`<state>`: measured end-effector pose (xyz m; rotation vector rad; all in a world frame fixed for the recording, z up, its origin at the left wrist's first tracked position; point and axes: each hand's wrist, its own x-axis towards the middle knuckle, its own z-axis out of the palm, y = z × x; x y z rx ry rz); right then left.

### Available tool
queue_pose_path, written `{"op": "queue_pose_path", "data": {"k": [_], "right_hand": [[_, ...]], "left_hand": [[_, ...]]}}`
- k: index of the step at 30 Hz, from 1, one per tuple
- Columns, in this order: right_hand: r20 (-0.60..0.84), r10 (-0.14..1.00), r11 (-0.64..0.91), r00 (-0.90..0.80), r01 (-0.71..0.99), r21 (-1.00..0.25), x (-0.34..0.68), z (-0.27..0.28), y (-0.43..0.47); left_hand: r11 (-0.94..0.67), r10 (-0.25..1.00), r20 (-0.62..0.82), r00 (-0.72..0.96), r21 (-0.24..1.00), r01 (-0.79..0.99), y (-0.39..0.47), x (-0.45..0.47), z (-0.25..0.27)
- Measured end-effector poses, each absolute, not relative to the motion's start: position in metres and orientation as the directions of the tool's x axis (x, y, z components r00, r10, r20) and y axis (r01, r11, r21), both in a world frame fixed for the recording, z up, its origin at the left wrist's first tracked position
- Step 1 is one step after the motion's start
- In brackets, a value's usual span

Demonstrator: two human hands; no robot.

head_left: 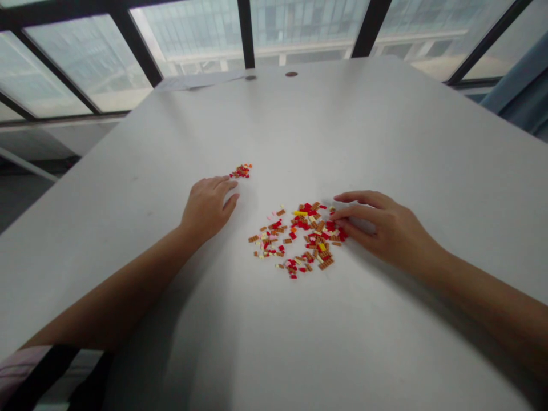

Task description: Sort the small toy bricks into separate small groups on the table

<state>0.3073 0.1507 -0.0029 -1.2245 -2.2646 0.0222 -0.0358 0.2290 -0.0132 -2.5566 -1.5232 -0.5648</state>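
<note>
A loose pile of small toy building bricks (319,242), brown, red, yellow, cream and pink, is spread over the white table (274,342). At its right edge is my right hand (374,222), fingers apart, the fingertips touching or just over the red and brown bricks there. A smaller heap of red, brown and orange bricks (242,170) lies farther back on the left. My left hand (209,205) rests palm down just in front of that heap, its fingers stretched toward it and the thumb out to the side. Nothing shows in either hand.
Two round grommets, one grey (250,77) and one brown (291,74), are set near the table's far edge. Flat white sheets (201,80) lie at the far left corner. Behind stand dark-framed windows (245,34), with a blue-grey curtain (520,91) at the right.
</note>
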Motion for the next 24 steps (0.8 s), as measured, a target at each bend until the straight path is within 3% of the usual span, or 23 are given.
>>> {"op": "queue_pose_path", "data": {"k": [13,18,21,24], "right_hand": [[0.512,0.767,0.584,-0.386,0.751,-0.309,0.304,-0.005,0.152],[0.6,0.728,0.604,-0.331,0.724,-0.333,0.287,0.006,0.137],[0.636,0.664,0.688,-0.393,0.655,-0.314,0.27,0.014,0.123],[0.648,0.623,0.738,-0.439,0.604,-0.301,0.256,0.018,0.112]], "left_hand": [[-0.512,0.8,0.422,0.427,0.109,0.852,0.231,-0.041,-0.016],[-0.662,0.589,0.666,0.457,0.072,0.746,0.209,-0.026,0.002],[-0.825,0.485,0.644,0.592,0.113,0.553,0.184,-0.005,0.014],[-0.883,0.455,0.599,0.66,0.206,0.421,0.165,0.01,0.019]]}}
